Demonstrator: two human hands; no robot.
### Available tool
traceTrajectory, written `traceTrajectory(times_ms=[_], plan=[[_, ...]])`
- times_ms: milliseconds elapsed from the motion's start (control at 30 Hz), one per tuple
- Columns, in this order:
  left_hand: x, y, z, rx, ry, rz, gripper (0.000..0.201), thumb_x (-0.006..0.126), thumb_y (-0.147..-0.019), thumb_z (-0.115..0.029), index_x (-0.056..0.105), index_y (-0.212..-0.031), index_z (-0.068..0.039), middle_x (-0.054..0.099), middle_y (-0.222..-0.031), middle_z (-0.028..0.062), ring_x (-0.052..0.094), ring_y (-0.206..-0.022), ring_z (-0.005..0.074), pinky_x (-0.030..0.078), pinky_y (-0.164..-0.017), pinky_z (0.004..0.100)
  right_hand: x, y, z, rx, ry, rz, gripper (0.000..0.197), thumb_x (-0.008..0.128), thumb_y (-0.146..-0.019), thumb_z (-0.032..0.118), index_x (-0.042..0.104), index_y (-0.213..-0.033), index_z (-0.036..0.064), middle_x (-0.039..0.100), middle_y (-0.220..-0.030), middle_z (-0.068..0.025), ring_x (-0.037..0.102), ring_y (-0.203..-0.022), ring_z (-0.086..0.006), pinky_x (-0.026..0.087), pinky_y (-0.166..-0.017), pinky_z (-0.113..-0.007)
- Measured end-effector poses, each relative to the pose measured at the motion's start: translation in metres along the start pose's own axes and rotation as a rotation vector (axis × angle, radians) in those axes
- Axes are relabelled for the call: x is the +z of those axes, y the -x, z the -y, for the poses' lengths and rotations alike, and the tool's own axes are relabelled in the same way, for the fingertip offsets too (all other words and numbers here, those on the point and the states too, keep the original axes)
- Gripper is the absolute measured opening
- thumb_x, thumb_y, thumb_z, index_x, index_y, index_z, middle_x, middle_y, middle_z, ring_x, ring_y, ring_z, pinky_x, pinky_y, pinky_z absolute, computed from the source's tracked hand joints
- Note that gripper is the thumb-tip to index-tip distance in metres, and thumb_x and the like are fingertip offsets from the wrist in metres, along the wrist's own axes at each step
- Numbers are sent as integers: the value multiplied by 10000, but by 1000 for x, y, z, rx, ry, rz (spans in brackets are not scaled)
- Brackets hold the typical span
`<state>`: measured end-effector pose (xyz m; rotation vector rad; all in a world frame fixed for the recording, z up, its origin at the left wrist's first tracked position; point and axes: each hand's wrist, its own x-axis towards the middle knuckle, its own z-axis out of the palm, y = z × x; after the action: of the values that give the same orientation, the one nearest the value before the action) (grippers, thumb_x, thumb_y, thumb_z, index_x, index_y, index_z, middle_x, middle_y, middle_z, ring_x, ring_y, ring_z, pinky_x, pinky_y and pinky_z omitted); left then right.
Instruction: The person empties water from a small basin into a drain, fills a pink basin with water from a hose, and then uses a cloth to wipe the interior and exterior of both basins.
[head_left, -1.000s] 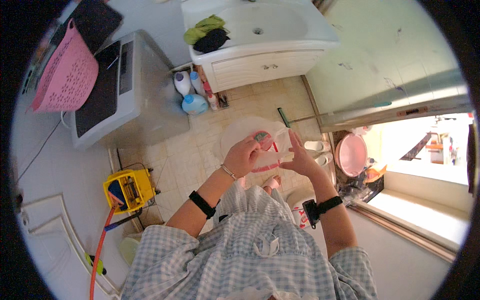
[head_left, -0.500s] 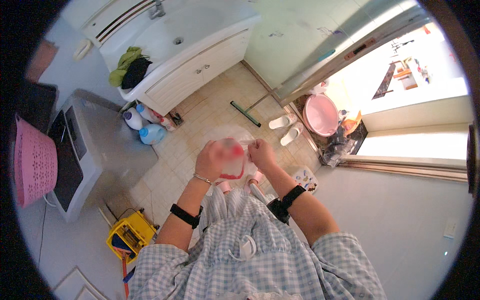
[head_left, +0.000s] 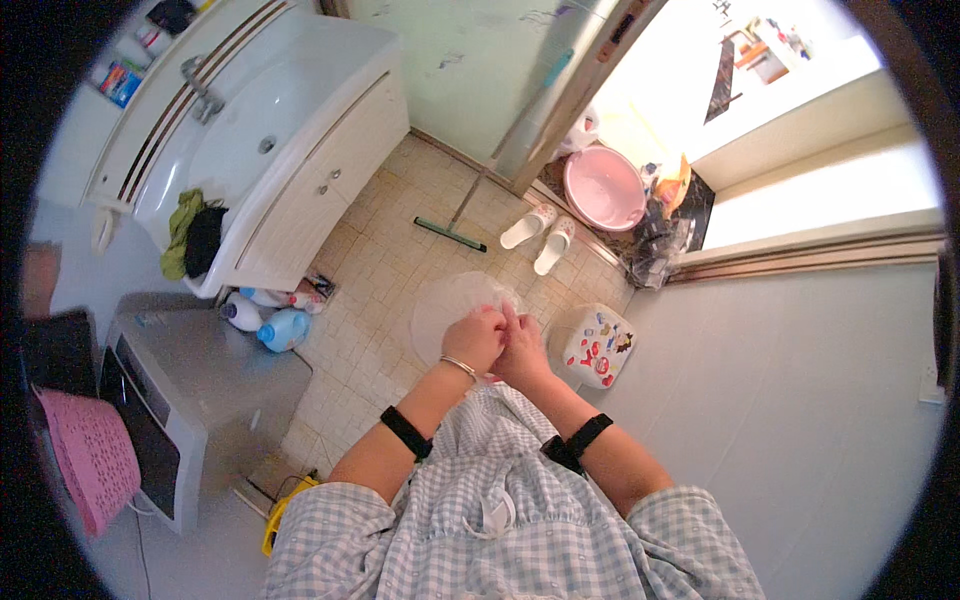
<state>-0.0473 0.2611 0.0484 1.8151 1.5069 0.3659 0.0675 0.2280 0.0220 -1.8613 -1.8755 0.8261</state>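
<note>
A thin, translucent white plastic bag (head_left: 438, 308) hangs in front of my body above the tiled floor. My left hand (head_left: 473, 341) is closed at the near edge of the bag, with a bracelet at its wrist. Pressed up against it, my right hand (head_left: 523, 350) is closed too, its fingertips meeting the left ones over gathered plastic. Pinkish red shows faintly at the fingers and below them. The exact grip is partly hidden by the knuckles. Each forearm wears a black strap.
A floor squeegee (head_left: 450, 233) and white slippers (head_left: 540, 236) lie ahead. Right of me stands a lidded bin (head_left: 600, 346) with stickers; a pink basin (head_left: 605, 188) sits by the doorway. Left are a sink cabinet (head_left: 310, 185), detergent bottles (head_left: 284, 329), a grey washing machine (head_left: 215, 385) and a pink basket (head_left: 92, 450).
My hands were apart with the bag and its red marking spread between them; now they have come together and the bag is bunched at my fingers. The view has shifted.
</note>
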Motion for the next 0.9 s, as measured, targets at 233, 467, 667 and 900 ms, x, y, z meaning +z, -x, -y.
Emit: traceTrajectory(times_ms=[233, 467, 667, 900], plan=[[44, -62, -78, 301, -10, 5, 93, 521, -737, -143, 552, -811, -96, 575, -792, 114, 559, -727, 302, 455, -612, 397, -57, -40, -86, -2, 87, -219, 428, 630, -644, 176, 475, -1037, 113, 490, -859, -146, 518, -819, -311, 430, -668, -395], [101, -146, -140, 507, -230, 162, 29, 558, -678, -124, 573, -702, -123, 568, -666, 38, 547, -724, 248, 426, -642, 368, -126, -72, -165, 163, -35, -250, 364, 635, -645, 184, 491, -975, 134, 499, -857, -127, 512, -805, -329, 426, -649, -399], [157, -216, -180, 561, 7, 98, 164, 586, -689, -138, 605, -852, -127, 591, -730, 39, 533, -707, 229, 406, -701, 361, -162, -105, -265, 288, 75, -371, 416, 658, -625, 186, 493, -1007, 188, 499, -895, -92, 498, -870, -306, 405, -714, -398], [239, -329, -121, 54, 149, 246, 260, 571, -735, -167, 564, -975, -68, 614, -769, 93, 575, -701, 247, 444, -670, 341, -170, -151, -388, 470, 129, -464, 515, 720, -580, 203, 470, -1030, 170, 477, -939, -72, 482, -907, -281, 387, -764, -375]])
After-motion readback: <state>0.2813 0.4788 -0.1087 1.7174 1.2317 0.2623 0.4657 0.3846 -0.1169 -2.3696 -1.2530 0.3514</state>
